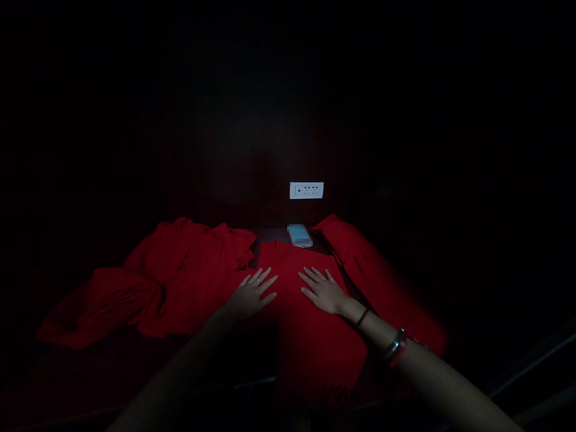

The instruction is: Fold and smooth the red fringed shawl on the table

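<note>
A red cloth with a fringed lower end [310,354], probably a scarf or shawl, lies spread in front of me, its near end reaching the table's front edge. My left hand [252,294] rests flat on its left side, fingers spread, a ring on one finger. On the right part of the same cloth lies my right hand [324,291], palm down and fingers apart. Neither hand grips anything. To the left is a rumpled heap of red cloth [184,270]. Another length of red cloth [373,270] runs along the right side.
Behind the middle cloth lies a small light-blue object [299,235], blurred out. A white socket plate [306,190] is on the dark wall above it. A strip of dark tabletop [270,235] shows at the back. Most of the surroundings are too dark to make out.
</note>
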{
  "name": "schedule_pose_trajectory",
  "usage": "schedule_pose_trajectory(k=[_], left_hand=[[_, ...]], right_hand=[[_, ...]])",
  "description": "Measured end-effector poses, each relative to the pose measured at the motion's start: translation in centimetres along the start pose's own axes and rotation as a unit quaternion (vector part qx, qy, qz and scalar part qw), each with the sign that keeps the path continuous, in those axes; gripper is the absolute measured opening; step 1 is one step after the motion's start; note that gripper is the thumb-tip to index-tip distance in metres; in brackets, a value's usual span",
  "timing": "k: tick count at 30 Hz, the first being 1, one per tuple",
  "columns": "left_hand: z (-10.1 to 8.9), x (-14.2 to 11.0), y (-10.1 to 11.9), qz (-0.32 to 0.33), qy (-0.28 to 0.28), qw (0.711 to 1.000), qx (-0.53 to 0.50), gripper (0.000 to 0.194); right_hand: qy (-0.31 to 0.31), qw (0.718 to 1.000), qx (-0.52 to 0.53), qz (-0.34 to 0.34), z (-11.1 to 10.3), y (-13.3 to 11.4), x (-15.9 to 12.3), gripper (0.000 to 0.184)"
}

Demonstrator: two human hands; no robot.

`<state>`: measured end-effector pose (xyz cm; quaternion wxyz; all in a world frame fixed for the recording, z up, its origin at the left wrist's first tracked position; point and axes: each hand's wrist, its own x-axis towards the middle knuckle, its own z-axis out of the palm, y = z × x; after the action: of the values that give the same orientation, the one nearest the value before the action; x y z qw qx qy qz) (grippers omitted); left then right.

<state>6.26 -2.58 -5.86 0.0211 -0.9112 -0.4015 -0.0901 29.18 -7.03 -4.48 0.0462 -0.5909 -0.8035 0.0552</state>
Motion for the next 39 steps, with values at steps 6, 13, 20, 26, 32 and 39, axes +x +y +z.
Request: schedule_pose_trajectory(k=[6, 13, 20, 26, 32, 39], left_hand=[[0.2, -0.2, -0.1, -0.013, 0.007, 1.0, -0.02, 0.05], [-1.4, -4.4, -3.3, -0.175, 0.091, 0.978, 0.071, 0.049], [-4.4, -11.2, -6.7, -0.369, 0.149, 0.904, 0.158, 0.055], [-7.2, -15.1, -10.2, -0.561, 0.096, 0.816, 0.107, 0.061], [-11.4, -13.5, -9.4, -0.458, 0.142, 0.873, 0.084, 0.046], [-12.8, -4.2, 0.7, -0.167, 0.249, 0.945, -0.134, 0.053]], right_hand=[[-0.039, 0.999, 0.009, -0.006, -0.3, 0.5, -0.1, 0.06], [0.017, 0.998, 0.033, -0.048, -2.2, -3.1, 1.1, 0.061], [-0.024, 0.994, 0.007, -0.104, -0.1, -7.0, 5.2, 0.059], [-0.085, 0.993, 0.004, -0.087, -0.2, -7.5, 6.1, 0.058], [-0.007, 0.989, 0.106, -0.104, -1.6, -8.6, 6.1, 0.054], [-0.035, 0.768, 0.638, -0.049, -5.8, -8.5, 5.2, 0.045]])
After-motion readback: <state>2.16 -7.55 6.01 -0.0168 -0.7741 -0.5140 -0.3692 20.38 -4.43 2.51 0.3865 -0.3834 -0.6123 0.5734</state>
